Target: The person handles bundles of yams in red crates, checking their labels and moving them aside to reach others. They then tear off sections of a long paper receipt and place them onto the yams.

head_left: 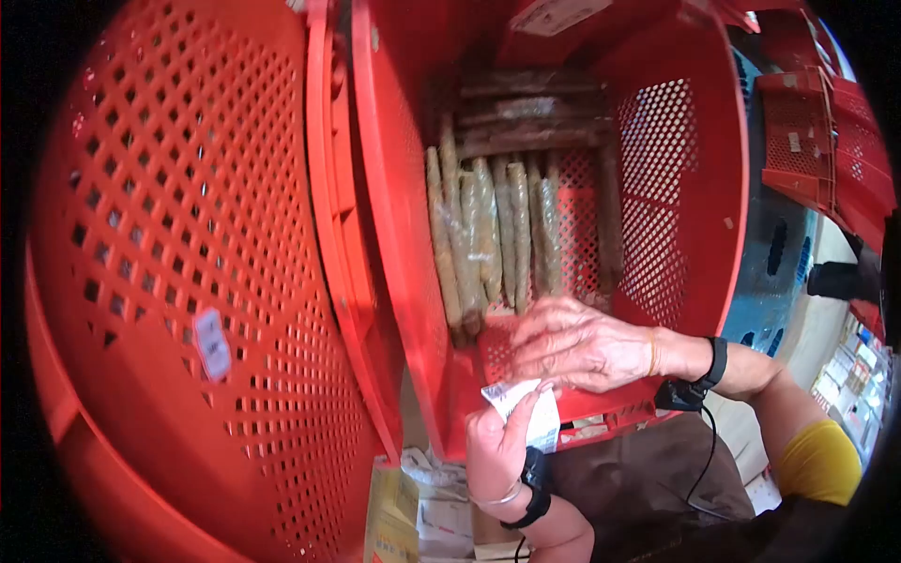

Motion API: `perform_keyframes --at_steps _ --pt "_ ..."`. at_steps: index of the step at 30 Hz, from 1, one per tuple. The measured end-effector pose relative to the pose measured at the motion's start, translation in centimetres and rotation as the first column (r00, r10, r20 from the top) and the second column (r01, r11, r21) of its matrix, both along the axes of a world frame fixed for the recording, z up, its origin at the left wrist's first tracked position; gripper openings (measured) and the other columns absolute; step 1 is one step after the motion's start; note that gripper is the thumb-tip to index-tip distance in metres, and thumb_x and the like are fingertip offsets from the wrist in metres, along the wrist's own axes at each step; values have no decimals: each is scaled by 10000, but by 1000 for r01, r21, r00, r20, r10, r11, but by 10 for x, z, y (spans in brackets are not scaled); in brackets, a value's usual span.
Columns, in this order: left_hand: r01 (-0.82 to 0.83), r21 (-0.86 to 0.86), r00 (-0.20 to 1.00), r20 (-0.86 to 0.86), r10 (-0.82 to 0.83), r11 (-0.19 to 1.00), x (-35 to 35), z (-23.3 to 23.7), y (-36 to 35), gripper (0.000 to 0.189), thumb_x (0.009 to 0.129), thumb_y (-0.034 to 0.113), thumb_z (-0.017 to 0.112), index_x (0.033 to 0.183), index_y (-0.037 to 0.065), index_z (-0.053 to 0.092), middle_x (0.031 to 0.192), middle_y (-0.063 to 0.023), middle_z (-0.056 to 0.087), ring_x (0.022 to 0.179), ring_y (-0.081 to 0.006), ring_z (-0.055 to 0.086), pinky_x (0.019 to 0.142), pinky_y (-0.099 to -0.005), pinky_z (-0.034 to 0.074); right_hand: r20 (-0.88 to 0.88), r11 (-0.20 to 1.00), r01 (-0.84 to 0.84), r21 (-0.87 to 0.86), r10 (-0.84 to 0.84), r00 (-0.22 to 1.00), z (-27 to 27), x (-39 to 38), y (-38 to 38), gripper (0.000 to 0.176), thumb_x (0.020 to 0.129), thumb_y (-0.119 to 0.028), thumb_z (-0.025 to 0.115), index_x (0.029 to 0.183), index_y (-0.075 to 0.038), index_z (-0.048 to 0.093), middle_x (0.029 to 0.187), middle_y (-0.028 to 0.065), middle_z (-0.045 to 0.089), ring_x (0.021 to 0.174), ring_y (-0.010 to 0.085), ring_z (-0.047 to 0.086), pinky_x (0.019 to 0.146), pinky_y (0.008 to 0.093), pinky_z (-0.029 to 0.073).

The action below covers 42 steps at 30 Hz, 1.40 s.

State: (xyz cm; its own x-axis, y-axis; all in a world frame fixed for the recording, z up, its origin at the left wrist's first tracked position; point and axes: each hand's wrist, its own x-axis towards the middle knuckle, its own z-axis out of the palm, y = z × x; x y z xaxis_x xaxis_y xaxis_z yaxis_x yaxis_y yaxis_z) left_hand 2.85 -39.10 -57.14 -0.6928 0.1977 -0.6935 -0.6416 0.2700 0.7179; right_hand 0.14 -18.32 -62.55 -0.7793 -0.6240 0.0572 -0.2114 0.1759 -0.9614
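My left hand [500,448] grips a white printed paper slip [542,424] at the near end of a red plastic crate [413,272], with the thumb laid over it. Just above the slip, my right hand [587,349] stretches its fingers over the crate's near end, slightly blurred, with the thumb by the slip's upper edge. Inside the crate lie several long brown yam-like roots [517,235], some in shiny clear wrap, side by side along its length. A darker bundle of similar roots [535,113] lies crosswise at the far end.
To the left, a large red perforated crate [235,281] with a white tag [212,345] stands against the working crate. More red crates [796,141] are at the upper right, near a blue perforated surface [774,272]. A yellow carton [391,516] sits at the bottom.
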Motion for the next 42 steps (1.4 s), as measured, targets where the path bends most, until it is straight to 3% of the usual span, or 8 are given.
perform_keyframes --at_steps 5,8,10,13,21,33,39,42 --pt "-95 128 992 91 84 987 7 0 6 182 909 119 647 939 -53 696 725 -179 686 570 -263 665 531 -342 470 525 963 61 -262 89 846 -7 -7 10 231 978 -195 555 1106 -45 675 1084 94 662 1107 222 587 1075 441 355" --pt "187 125 964 166 -206 974 12 -12 -5 258 959 59 534 1101 -137 625 981 -154 725 881 -170 695 804 -296 545 755 926 377 14 -257 603 -28 -46 43 266 969 -220 599 1150 -41 676 1044 25 693 972 91 601 895 283 499" --pt "126 182 980 130 -151 975 4 -4 4 224 945 84 571 1039 -101 654 942 -153 727 779 -183 697 716 -301 530 147 806 591 40 -589 794 -70 -95 68 222 954 -179 594 1112 -55 689 1055 83 705 991 175 636 908 334 490" --pt "63 215 991 99 -86 975 3 -5 2 202 940 118 603 997 -59 684 930 -137 731 699 -183 702 649 -294 519 -567 649 635 418 -360 741 -133 -133 116 347 866 -110 609 1209 -138 652 1206 33 660 1227 276 532 1050 442 384" --pt "80 183 985 134 -106 980 -12 8 4 231 932 6 511 1060 -143 634 995 -140 726 905 -163 683 830 -284 523 -385 508 295 809 79 920 -193 -112 139 628 896 -139 505 1490 -230 322 1528 46 346 1398 252 340 1141 500 251" --pt "-119 256 985 153 82 959 0 2 0 309 930 -51 435 1193 -192 517 1179 -272 621 1003 -322 673 901 -374 519 -379 380 452 807 -253 890 -200 -115 111 693 718 -173 742 1349 -130 459 1284 152 466 1202 392 430 994 517 386" --pt "-226 199 969 148 198 954 0 -1 -1 219 970 95 554 1080 -78 632 985 -109 730 854 -146 657 776 -279 502 -147 422 232 877 -225 963 -183 -141 122 697 729 -333 743 1322 -82 477 1253 201 508 1190 395 471 980 508 410" --pt "-138 256 983 150 102 957 -3 -2 -3 320 943 -27 438 1219 -171 511 1202 -263 613 1008 -341 669 909 -383 512 -200 410 300 861 -270 942 -176 -133 137 673 774 -360 711 1317 -44 472 1282 200 513 1192 379 487 999 473 414"
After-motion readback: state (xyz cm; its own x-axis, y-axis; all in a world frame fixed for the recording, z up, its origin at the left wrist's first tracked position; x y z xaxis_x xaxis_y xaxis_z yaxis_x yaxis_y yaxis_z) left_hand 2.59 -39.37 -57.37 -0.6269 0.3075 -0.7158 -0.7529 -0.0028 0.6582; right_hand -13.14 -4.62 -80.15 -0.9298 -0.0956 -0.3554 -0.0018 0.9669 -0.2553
